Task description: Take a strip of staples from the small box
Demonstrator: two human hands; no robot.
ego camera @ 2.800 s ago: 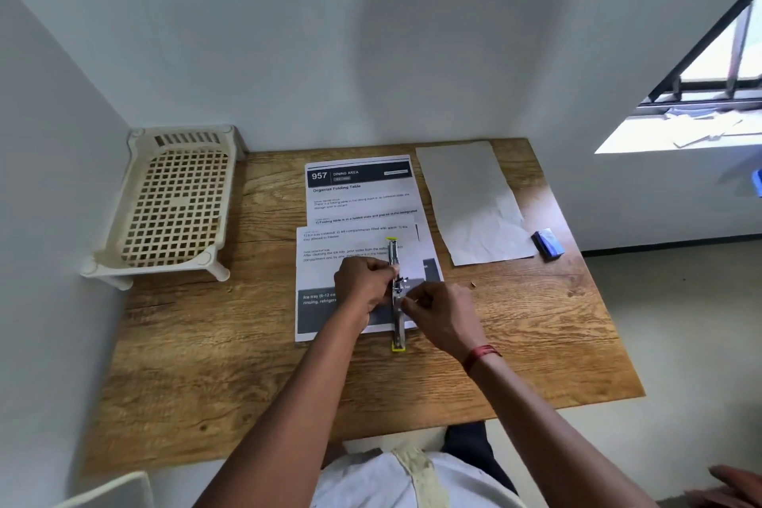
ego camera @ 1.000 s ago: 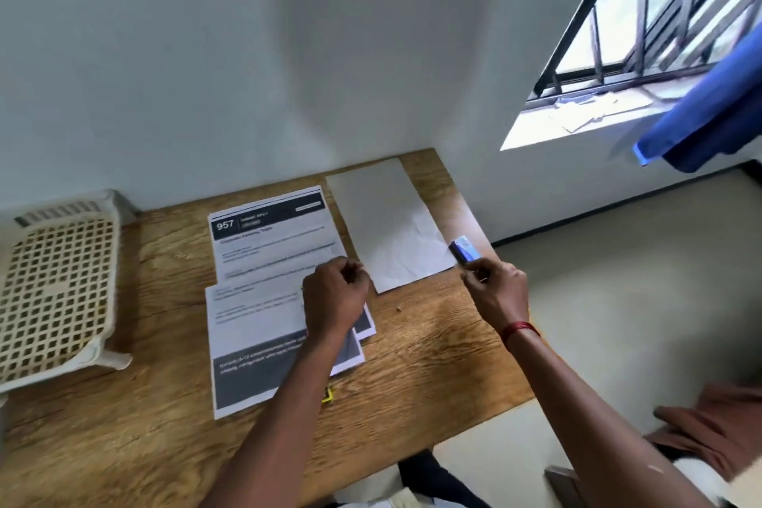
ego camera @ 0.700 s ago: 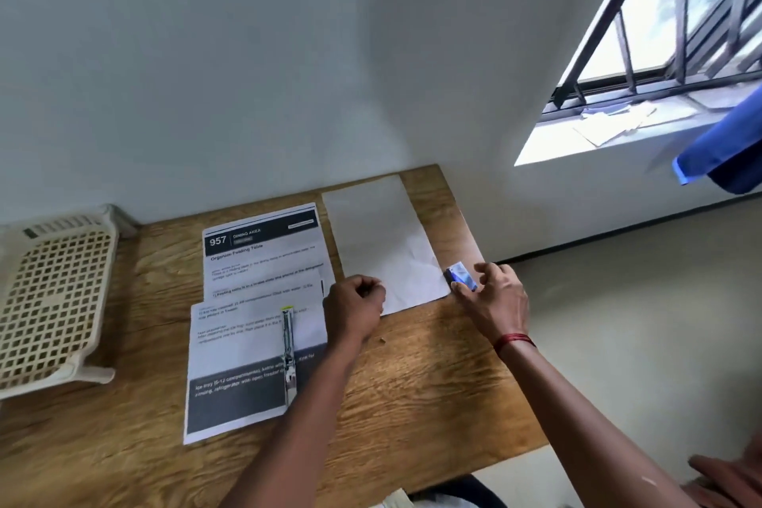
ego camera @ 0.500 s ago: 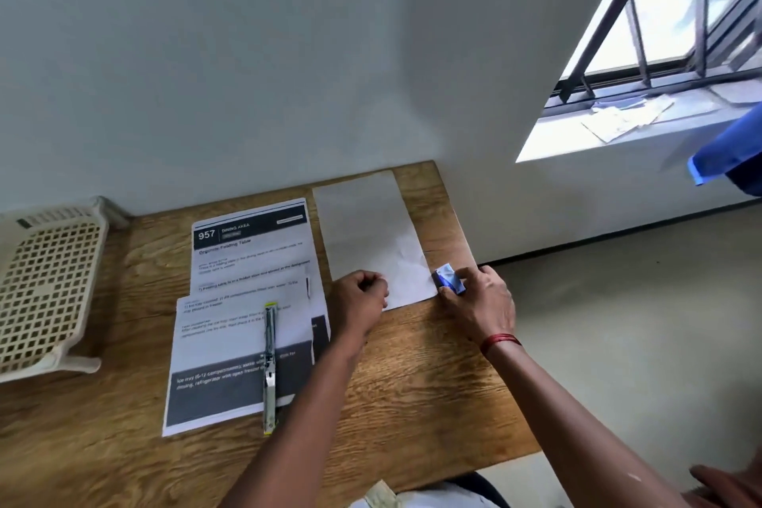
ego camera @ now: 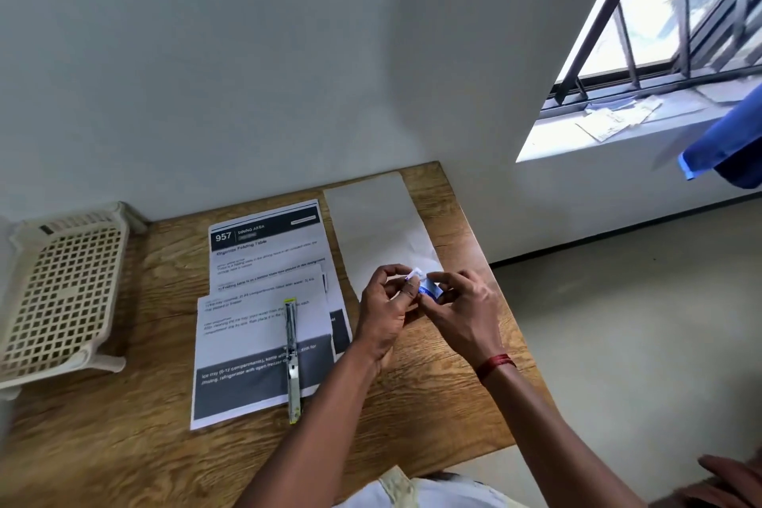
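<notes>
Small blue box (ego camera: pixel 431 291) mostly hidden inside right hand (ego camera: pixel 462 316); print illegible.

Wooden table (ego camera: pixel 123 445) set in a corner w/ plain white walls (ego camera: pixel 247 54) behind the hands & to their right. Barred window (ego camera: pixel 680 12) up right, daylight on its sill (ego camera: pixel 585 140). Pale smooth floor (ego camera: pixel 639 322) right of the hands, dark skirting along wall base.

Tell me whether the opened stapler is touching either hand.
Apart. The head view shows the stapler lying on the printed sheets, with bare paper between it and the left hand; the right hand is farther off, holding a small blue box.
</notes>
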